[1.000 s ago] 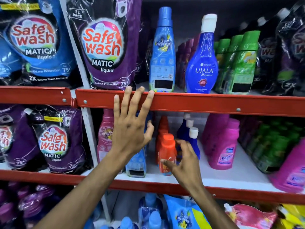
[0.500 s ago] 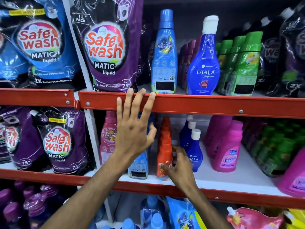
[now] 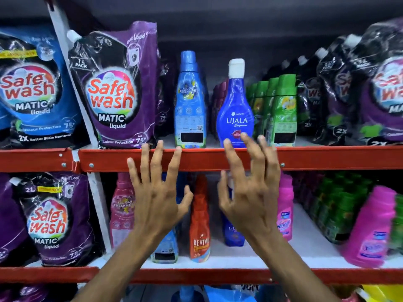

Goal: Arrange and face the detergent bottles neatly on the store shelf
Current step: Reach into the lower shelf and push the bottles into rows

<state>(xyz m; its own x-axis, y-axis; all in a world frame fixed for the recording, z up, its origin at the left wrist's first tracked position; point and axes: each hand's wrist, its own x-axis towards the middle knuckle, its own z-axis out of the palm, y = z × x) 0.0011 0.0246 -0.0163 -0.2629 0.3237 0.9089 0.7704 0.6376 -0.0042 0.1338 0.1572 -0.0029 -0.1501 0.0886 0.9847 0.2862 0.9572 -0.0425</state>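
Note:
My left hand is raised with fingers spread, its fingertips at the red edge of the upper shelf, below the light blue bottle. My right hand is also up, fingers apart and empty, fingertips in front of the base of the dark blue Ujala bottle. On the lower shelf an orange Revive bottle stands upright between my hands. A small dark blue bottle stands behind my right hand, partly hidden. A light blue bottle is mostly hidden by my left wrist.
Purple Safe Wash pouches and blue ones fill the left. Green bottles and dark pouches stand at the upper right. Pink bottles and a dark pink one sit on the lower shelf.
My right hand let go of the orange bottle on the lower shelf and rose to the upper shelf edge. The view tilted upward. My left hand stayed near the red edge.

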